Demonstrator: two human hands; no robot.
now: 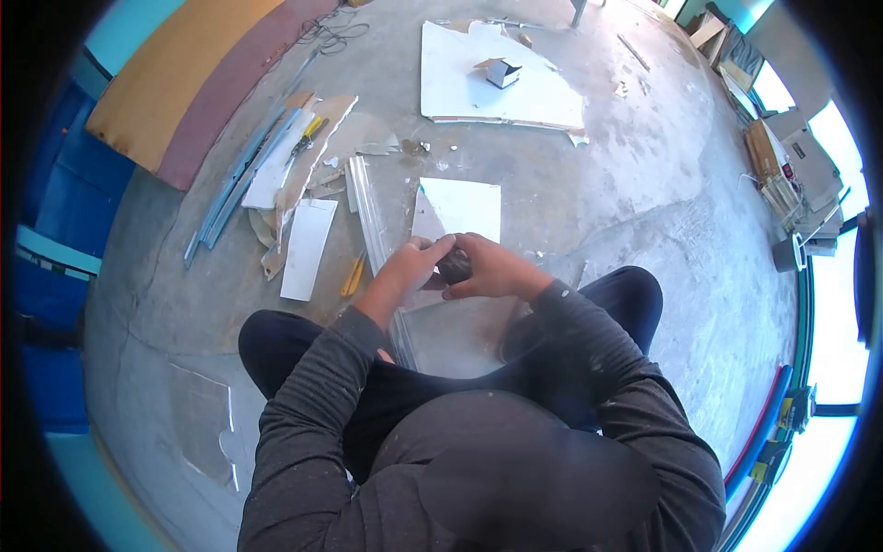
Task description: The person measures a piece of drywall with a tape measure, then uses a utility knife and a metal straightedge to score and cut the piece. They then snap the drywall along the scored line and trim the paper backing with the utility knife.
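Between my two hands, in front of my crossed legs, is a small dark brown rounded object (454, 267); its exact kind does not show. My right hand (498, 269) curls around it from the right. From the left, my left hand (416, 265) closes in with thumb and fingertips against its upper side. Just beyond my hands a squarish white board piece (474, 204) lies on the floor. A long metal channel (366, 202) runs past my left wrist, and a yellow-handled cutter (353, 275) rests beside it.
A narrow white board strip (309, 248) lies to the left, near blue-grey metal profiles (241, 179) and a yellow-and-black tool (311, 132). Farther ahead, a large white sheet (543, 97) carries a small open box (502, 73). Stacked scraps (777, 170) stand by the right wall.
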